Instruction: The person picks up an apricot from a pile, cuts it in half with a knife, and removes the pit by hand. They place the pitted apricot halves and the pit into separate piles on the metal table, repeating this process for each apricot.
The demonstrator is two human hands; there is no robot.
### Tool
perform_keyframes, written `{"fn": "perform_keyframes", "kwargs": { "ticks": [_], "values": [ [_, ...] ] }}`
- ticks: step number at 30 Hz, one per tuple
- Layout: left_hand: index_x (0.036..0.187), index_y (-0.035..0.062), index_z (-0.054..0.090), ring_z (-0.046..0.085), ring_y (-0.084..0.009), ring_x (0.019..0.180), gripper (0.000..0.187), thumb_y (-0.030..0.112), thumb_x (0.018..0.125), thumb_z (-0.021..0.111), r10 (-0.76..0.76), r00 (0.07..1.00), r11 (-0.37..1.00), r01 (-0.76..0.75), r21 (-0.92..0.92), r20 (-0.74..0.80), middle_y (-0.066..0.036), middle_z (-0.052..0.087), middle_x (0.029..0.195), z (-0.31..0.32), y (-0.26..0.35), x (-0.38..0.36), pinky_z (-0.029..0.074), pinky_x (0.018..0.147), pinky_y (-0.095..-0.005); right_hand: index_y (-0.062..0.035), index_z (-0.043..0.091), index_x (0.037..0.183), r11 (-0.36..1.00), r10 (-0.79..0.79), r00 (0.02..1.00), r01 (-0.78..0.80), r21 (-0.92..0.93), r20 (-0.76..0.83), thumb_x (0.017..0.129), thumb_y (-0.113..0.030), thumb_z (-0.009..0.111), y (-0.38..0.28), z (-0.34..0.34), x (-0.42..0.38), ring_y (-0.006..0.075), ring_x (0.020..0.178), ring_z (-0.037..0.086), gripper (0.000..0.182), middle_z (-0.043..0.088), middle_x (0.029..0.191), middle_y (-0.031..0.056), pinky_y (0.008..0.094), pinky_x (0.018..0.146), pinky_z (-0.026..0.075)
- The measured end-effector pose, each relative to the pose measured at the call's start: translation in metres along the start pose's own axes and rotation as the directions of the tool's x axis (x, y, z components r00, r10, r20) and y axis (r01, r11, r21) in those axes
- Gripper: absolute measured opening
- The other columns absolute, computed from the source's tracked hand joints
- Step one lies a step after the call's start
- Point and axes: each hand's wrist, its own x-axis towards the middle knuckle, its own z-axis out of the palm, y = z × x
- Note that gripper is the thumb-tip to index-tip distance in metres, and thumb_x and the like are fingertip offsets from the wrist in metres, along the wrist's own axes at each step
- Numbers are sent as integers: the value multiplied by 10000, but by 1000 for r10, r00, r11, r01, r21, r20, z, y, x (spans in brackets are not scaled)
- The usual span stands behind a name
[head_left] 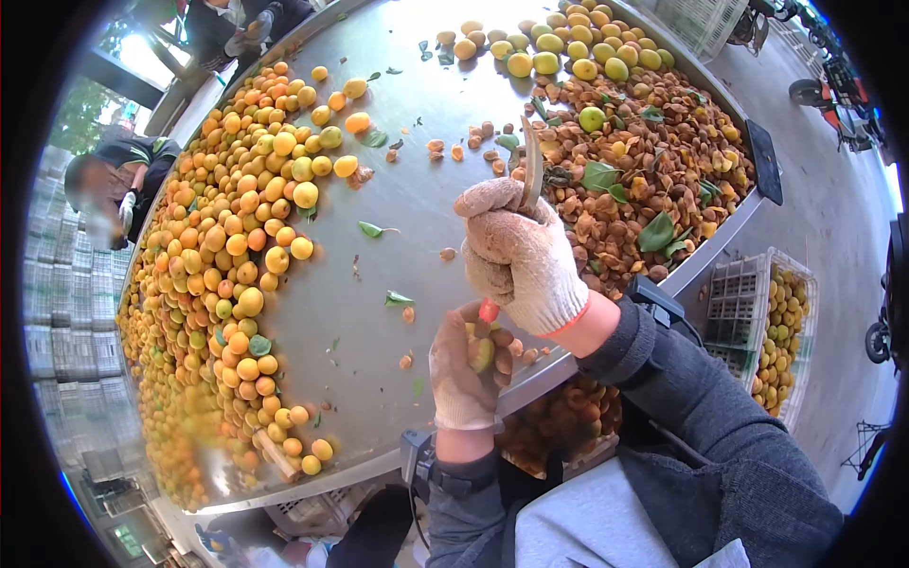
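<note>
My right hand, in a soiled white knit glove, is wrapped round a knife. Its curved blade points up and away from me, and a red end of the handle shows below the fist. Just beneath, my left hand, also gloved, holds a greenish apricot, partly hidden by the fingers. Both hands are over the near edge of a metal table. A heap of brown pits and torn apricot flesh lies beyond my right hand.
Whole apricots are piled along the table's left side, with more yellow-green ones at the far end. A crate of fruit stands on the floor at right; another container sits below the edge. Two people work across the left side.
</note>
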Motion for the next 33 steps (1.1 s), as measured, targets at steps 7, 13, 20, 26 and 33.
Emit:
{"fn": "perform_keyframes", "kwargs": {
  "ticks": [7,13,20,26,33],
  "values": [
    [1169,84,561,620,-148,722,303,287,949,514,15,987,990,-37,-134,-162,-66,637,887,15,-8,3,490,532,-249,-18,672,913,924,297,953,-272,-270,55,824,20,555,-9,9,-10,100,797,578,152,625,858,-7,236,696,469],
    [1182,79,555,614,-158,747,341,329,950,526,52,999,987,-52,-150,-5,-74,634,893,-7,-18,16,506,605,-259,-92,686,903,644,-95,702,584,-495,705,776,-178,675,58,13,-30,227,778,649,153,683,863,86,315,702,507],
    [1197,74,547,607,-169,776,390,377,952,540,185,971,965,-151,-216,148,-83,630,901,-32,-21,23,524,690,-271,-84,651,1054,548,-46,626,668,-504,779,792,-80,612,25,9,-27,178,742,614,264,674,936,70,339,706,521],
    [1247,47,523,606,-211,864,492,454,976,472,442,894,868,-446,-217,-71,-123,611,999,-18,10,12,529,810,-314,-67,638,1035,878,80,995,-46,-476,52,884,-163,632,1,-8,-9,40,495,473,180,581,734,-27,207,421,366],
    [1321,17,457,600,-191,906,425,303,1017,381,814,485,144,-701,698,320,-111,588,1077,-14,-3,2,523,772,-306,-25,617,1044,613,552,828,-484,-624,-99,888,-332,606,11,-2,-33,106,610,542,345,589,762,28,231,539,433]
  ]
}}
